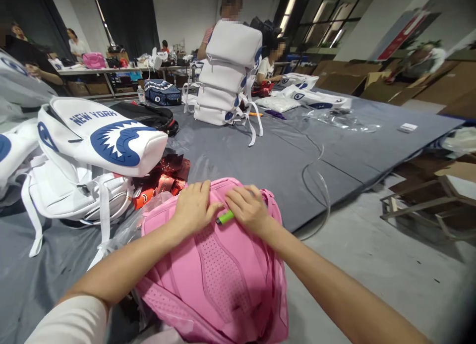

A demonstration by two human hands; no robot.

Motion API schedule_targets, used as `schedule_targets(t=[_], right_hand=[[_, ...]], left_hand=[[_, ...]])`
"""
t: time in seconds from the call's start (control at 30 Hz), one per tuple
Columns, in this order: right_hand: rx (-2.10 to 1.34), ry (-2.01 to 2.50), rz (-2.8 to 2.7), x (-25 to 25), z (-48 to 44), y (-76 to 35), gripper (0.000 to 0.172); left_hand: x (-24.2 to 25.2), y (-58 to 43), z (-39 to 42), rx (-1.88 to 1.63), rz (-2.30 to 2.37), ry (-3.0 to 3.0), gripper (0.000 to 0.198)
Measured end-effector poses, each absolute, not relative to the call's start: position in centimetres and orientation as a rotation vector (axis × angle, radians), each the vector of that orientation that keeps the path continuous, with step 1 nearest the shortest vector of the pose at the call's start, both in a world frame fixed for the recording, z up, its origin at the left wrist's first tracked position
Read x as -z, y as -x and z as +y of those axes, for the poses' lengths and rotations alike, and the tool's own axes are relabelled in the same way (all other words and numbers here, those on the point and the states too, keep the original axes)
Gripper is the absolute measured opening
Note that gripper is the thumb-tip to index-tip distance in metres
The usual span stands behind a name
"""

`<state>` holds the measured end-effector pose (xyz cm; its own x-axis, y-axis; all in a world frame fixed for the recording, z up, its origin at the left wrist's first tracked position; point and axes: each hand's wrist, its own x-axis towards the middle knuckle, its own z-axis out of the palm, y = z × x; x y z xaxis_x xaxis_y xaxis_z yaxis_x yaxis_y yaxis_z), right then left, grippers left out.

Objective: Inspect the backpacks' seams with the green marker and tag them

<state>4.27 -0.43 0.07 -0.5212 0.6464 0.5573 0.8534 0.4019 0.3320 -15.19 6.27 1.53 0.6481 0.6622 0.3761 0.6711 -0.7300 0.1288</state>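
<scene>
A pink backpack (223,264) lies in front of me at the table's near edge, its panel with a dotted strip facing up. My left hand (193,205) grips it near its top edge, fingers bent over the fabric and thumb pointing right. Just to the right, my right hand (247,207) is closed around a bright green stick-like tool (225,217) with a dark end; its other end is hidden in the fist. The fingers of this hand also rest against the pink fabric. Clear plastic wrap (148,210) shows along the backpack's left side.
White shark-face backpacks (111,136) lie piled on the left, beside shiny red packets (169,178). A stack of white backpacks (219,86) stands farther back on the grey-covered table (253,160). Clear tubing (323,190) hangs over its right edge. Cardboard boxes (446,86) and several people are beyond.
</scene>
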Motion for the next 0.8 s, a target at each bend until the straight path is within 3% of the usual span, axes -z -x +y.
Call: schedule_targets(t=[0.1, 0.23, 0.37, 0.43, 0.5, 0.63, 0.8], right_hand=[[0.776, 1.312, -2.310, -2.4, 2.8, -2.2, 0.037], [0.579, 1.419, -2.041, -4.0, 0.8, -3.2, 0.031], [-0.197, 1.526, -1.281, -2.6, -6.1, -3.9, 0.036], [-0.547, 1.473, -1.058, -0.9, -8.6, -3.3, 0.034], [-0.724, 1.407, -0.923, 1.1, -10.0, -2.8, 0.035], [-0.747, 1.443, -0.729, 4.3, -10.7, -3.1, 0.036], [-0.391, 1.662, -0.637, 5.8, -11.0, -4.2, 0.029]], left_hand=[[-1.2, 16.3, 6.5, 0.700, -1.128, 2.828, 0.048], [0.0, 17.2, 7.5, 0.881, -1.022, 2.754, 0.056], [0.5, 15.7, 6.5, 1.061, -0.527, 2.702, 0.031], [0.1, 13.9, 5.2, 0.877, -0.230, 2.786, 0.022], [-0.5, 11.9, 3.9, 0.611, -0.147, 2.839, 0.029], [-1.2, 8.5, 2.6, 0.284, -0.331, 2.839, 0.043], [1.6, 8.3, 1.5, 0.368, -0.282, 2.908, 0.018]])
